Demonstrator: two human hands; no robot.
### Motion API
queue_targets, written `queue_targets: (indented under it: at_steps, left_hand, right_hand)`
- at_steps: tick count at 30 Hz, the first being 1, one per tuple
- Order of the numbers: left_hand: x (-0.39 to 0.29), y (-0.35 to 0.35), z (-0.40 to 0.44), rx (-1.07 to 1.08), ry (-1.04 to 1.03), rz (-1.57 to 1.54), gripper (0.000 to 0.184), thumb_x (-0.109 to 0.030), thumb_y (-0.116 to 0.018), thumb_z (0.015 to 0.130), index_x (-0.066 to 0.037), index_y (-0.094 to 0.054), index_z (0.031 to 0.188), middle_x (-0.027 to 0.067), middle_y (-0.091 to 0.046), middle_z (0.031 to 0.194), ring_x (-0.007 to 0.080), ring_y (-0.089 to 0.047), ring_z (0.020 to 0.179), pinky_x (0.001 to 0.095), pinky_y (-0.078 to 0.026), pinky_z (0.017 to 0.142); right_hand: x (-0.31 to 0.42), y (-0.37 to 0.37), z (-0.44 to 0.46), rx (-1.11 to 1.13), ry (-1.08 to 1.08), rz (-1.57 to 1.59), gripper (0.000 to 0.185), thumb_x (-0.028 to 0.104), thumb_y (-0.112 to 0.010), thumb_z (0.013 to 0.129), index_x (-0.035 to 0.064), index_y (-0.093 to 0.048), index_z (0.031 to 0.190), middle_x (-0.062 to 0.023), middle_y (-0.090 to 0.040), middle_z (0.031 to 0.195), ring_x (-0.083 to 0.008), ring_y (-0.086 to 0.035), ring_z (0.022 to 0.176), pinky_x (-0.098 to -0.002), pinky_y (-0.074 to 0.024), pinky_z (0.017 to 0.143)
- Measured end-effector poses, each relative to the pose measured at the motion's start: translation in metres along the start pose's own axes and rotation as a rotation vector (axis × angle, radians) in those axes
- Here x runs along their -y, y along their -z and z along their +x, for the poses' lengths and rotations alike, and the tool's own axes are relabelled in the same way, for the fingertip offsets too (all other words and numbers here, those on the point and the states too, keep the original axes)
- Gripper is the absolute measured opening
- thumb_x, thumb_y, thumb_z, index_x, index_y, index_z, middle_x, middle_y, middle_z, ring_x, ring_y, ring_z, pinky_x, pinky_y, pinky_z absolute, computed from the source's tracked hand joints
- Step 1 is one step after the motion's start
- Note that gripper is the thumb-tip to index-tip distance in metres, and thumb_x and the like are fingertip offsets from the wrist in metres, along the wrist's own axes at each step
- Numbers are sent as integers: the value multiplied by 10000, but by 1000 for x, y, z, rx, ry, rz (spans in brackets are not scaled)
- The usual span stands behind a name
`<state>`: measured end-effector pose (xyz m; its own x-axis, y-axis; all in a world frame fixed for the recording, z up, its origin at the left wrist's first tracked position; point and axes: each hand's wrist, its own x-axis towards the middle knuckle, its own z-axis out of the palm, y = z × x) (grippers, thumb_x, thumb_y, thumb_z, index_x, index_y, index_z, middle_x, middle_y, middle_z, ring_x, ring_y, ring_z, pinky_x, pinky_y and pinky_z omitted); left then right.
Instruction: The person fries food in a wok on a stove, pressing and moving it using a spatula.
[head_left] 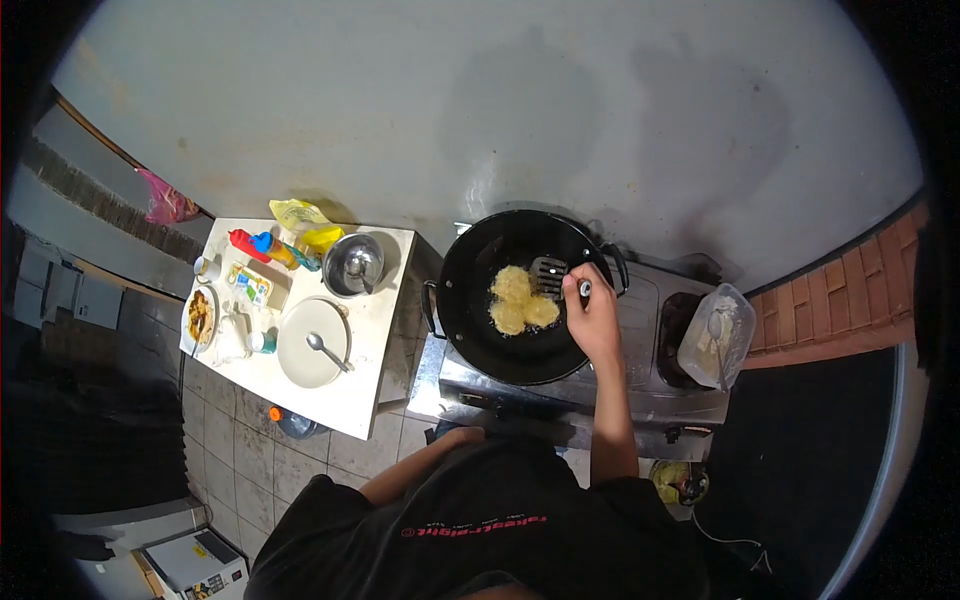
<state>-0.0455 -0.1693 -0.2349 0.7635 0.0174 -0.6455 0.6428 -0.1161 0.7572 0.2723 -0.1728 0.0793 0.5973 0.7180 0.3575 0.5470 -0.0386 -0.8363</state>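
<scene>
Below and left of the round black wok, the left hand is hard to make out beside the shirt; I cannot tell its fingers' state. Lumpy golden fritters cluster in the wok's middle, left of the right hand, whose fingers grasp a slotted spatula, hiding much of its handle, over the wok's right side.

A kitchen, viewed from above.
The setting is identified by a metal-topped stove bearing a wide black wok with yellow pieces of food; by a white table set with a plate, a metal bowl and coloured bottles; and by a tiled floor.
</scene>
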Motion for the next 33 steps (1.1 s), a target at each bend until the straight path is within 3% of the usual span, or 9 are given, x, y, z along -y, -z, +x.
queue_targets:
  at_steps: [10, 16, 18, 19, 22, 26, 28, 31, 33]
  left_hand:
    - [26, -41, -6, -75, 252, -487, 601, -511, -683, 878, 21, -731, 1153, 247, -725, 1138, 362, -688, 1087, 442, -513, 938]
    - [7, -53, -18, -97, 123, -103, 653, -530, -703, 876, 61, -717, 1155, 255, -734, 1087, 340, -698, 1041, 415, -518, 941]
    - [11, -50, -15, 130, 87, 193, 415, -250, -595, 992, -35, -640, 1344, 241, -550, 1397, 306, -544, 1242, 401, -421, 1075]
    - [1, -36, -20, 337, 125, -50, 458, -297, -559, 1016, -46, -597, 1398, 214, -472, 1463, 293, -443, 1345, 402, -357, 1139]
    - [28, -68, -4, -114, 154, -347, 671, -533, -571, 981, 13, -584, 1373, 217, -613, 1364, 333, -559, 1270, 417, -407, 1117]
    - [64, -59, 23, 113, 20, -156, 610, -450, -511, 1029, -7, -510, 1449, 187, -523, 1478, 305, -534, 1298, 382, -387, 1126]
    - [84, -68, 39, 167, 197, -837, 575, -394, -501, 1038, -11, -489, 1467, 188, -383, 1583, 329, -513, 1327, 395, -389, 1130]
    - [-52, -26, -35, -16, -25, -602, 560, -388, -509, 1034, -25, -505, 1461, 173, -430, 1548, 327, -522, 1315, 413, -384, 1135]
    - [-16, -39, -17, -41, -36, -433, 577, -416, -524, 1027, -36, -511, 1462, 157, -472, 1510, 310, -529, 1296, 408, -386, 1131]
  right_hand:
    - [-3, 8, -3, 54, -166, 37, 159, 116, -587, 1015, -4, -553, 916, -50, -506, 758, -121, -477, 700, -284, -420, 666]
    - [-11, 6, -7, 33, -133, 40, 134, 84, -592, 1002, -8, -552, 913, -61, -518, 775, -136, -471, 673, -286, -410, 626]
    - [-7, 5, -12, 34, -111, 55, 119, 54, -607, 984, -17, -550, 908, -91, -531, 791, -167, -473, 658, -299, -413, 607]
    - [-2, 5, -12, 32, -102, 42, 119, 54, -607, 985, -18, -550, 908, -95, -530, 795, -168, -475, 658, -300, -413, 605]
    - [4, 5, -12, 33, -80, 14, 136, 64, -608, 988, -22, -544, 904, -104, -521, 797, -174, -479, 655, -307, -415, 598]
    - [0, 5, -14, 38, -42, 8, 144, 68, -607, 988, -21, -537, 899, -106, -511, 788, -183, -480, 653, -315, -414, 595]
    - [-2, 6, -11, 38, -37, 9, 145, 69, -607, 988, -20, -534, 900, -107, -507, 785, -184, -479, 653, -318, -412, 593]
    - [1, 5, -16, 46, -16, 21, 141, 62, -607, 983, -19, -528, 899, -108, -501, 784, -187, -477, 659, -324, -413, 602]
    - [4, 5, -17, 61, -46, 2, 149, 60, -615, 976, -21, -520, 895, -109, -495, 785, -192, -471, 664, -326, -414, 616]
